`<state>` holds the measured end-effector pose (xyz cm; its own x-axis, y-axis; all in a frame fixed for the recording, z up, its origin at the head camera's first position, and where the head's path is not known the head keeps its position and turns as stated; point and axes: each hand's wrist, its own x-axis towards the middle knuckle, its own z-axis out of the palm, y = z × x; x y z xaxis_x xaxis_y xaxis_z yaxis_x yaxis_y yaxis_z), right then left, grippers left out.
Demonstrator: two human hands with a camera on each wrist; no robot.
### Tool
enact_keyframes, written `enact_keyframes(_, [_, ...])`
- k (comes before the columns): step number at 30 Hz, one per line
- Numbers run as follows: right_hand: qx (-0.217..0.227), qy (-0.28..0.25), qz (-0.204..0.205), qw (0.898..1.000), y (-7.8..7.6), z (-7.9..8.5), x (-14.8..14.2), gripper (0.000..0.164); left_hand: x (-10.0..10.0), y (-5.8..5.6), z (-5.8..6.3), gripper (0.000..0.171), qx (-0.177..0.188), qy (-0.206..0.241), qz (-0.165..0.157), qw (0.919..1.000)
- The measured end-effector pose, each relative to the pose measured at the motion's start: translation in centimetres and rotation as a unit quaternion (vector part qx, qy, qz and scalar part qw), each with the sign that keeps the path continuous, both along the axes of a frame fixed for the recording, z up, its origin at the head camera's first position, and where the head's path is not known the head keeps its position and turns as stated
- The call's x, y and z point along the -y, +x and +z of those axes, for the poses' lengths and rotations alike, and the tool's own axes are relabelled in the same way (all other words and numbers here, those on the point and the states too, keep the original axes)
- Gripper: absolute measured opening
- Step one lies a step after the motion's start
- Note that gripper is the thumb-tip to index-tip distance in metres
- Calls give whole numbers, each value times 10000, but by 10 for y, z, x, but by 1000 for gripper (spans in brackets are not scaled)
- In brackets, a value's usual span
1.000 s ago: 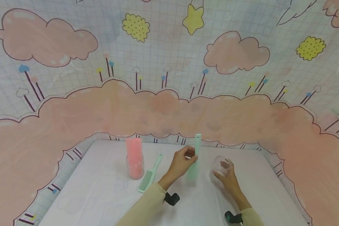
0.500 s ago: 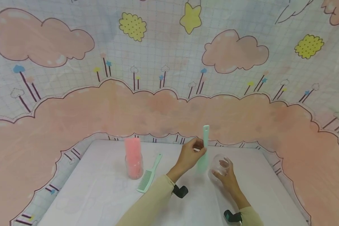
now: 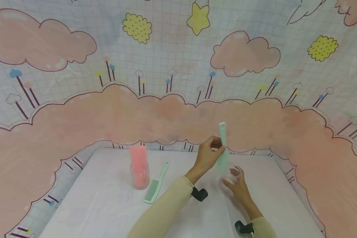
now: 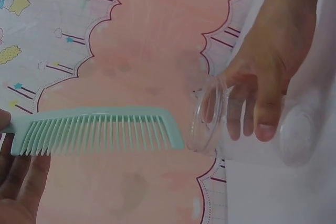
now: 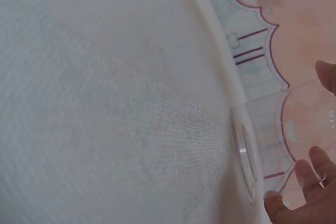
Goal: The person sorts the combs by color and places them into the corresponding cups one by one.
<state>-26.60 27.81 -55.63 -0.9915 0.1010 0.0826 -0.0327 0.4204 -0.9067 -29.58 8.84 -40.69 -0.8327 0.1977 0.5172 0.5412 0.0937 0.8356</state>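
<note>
A mint-green comb (image 3: 223,162) is pinched near its handle by my left hand (image 3: 207,155), teeth end pointing down. In the left wrist view, the tip of the comb (image 4: 100,124) comes right up to the rim of a clear jar (image 4: 207,116). My right hand (image 3: 240,186) grips that jar from its right side, thumb and fingers spread around the wall. The right wrist view catches the jar's rounded base edge (image 5: 247,156) and several fingertips (image 5: 307,203) against the see-through side.
Another green comb (image 3: 153,190) lies on the white table (image 3: 101,205), left of the hands. Beside it stands a second clear jar (image 3: 139,181) with a tall pink cylinder (image 3: 138,157) poking out. A cloud-patterned cloth (image 3: 166,115) hangs behind the table.
My left hand has moved right and upward with the comb, from left of the clear jar to just over its mouth. The right hand keeps the jar in nearly the same place.
</note>
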Motion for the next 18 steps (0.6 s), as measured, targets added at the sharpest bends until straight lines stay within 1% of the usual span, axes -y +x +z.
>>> enact_keyframes(4, [-38, -20, -1, 10000, -1, 0, 0, 96, -8, -4, 3, 16, -49, 83, 16, 10000])
enact_keyframes(10, [-139, -129, 78, 9998, 0, 0, 0, 94, -18, -8, 2, 16, 59, 297, 186, 9994])
enact_keyframes(14, [-123, -120, 73, 9998, 0, 0, 1, 94, -27, -13, -3, 16, 265, 389, 259, 9986])
enact_keyframes(18, [-79, -177, 36, 9998, 1, 0, 0, 94, -36, -16, -10, 15, 514, 409, 259, 9975])
